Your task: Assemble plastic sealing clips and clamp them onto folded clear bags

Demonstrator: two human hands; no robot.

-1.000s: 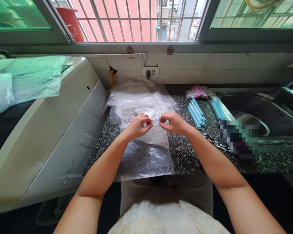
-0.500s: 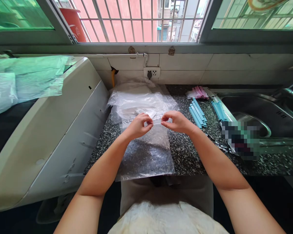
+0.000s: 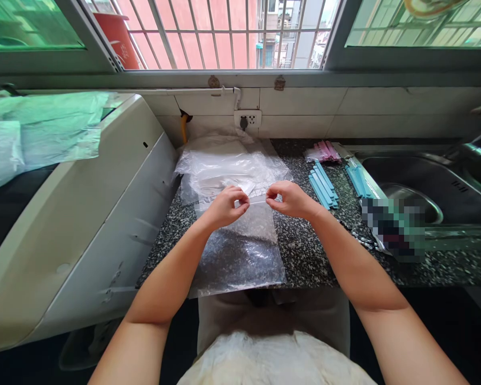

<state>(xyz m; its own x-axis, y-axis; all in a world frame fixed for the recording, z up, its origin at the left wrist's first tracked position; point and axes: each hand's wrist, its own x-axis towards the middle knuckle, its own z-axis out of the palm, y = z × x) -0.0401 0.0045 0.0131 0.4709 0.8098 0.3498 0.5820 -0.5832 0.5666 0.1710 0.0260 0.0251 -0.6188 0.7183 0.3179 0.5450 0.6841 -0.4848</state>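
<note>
A clear plastic bag (image 3: 240, 264) lies flat on the speckled counter, its lower edge reaching the counter's front. My left hand (image 3: 229, 206) is closed in a pinch at the pale strip across the bag's upper part. Close to its right, my right hand (image 3: 291, 200) also pinches with thumb and forefinger along that strip. A short stretch of the strip shows between the fingertips. Just behind both hands sits a pile of clear and whitish plastic bags (image 3: 224, 158). What exactly lies between my fingertips is too small to see well.
Blue strips (image 3: 323, 184) and more blue strips (image 3: 358, 181) lie to the right, with pink strips (image 3: 326, 151) behind them. A sink (image 3: 444, 187) is at the far right. A white appliance (image 3: 116, 214) stands left. The wall has a socket (image 3: 247, 118).
The gap between my fingertips has widened slightly, my right hand having shifted a little to the right. The bag looks the same.
</note>
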